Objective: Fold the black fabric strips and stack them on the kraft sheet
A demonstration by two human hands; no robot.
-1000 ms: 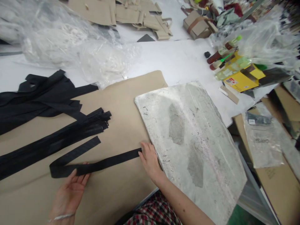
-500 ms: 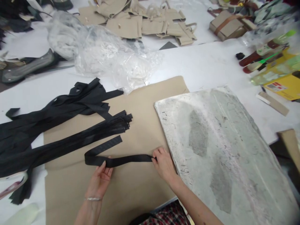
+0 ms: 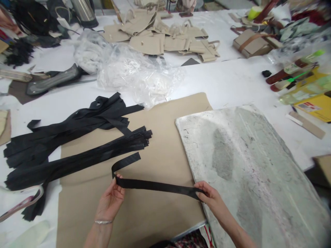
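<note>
A single black fabric strip stretches between my hands above a brown paper sheet. My left hand pinches it near the fold, where its free tail bends back up and to the right. The strip's other end sits between the thumb and fingers of my right hand, by the left edge of a worn grey-white slab. Beyond my left hand lies a bundle of similar black strips, and behind it a looser heap of black strips.
Crumpled clear plastic and beige bag pieces cover the back of the white table. Bottles and a yellow box stand at the right. Scissors, partly seen, lie at the left edge.
My right hand has moved right and nearer to me, drawing the strip longer and straighter. My left hand now grips close to the fold. The camera view has tilted up slightly.
</note>
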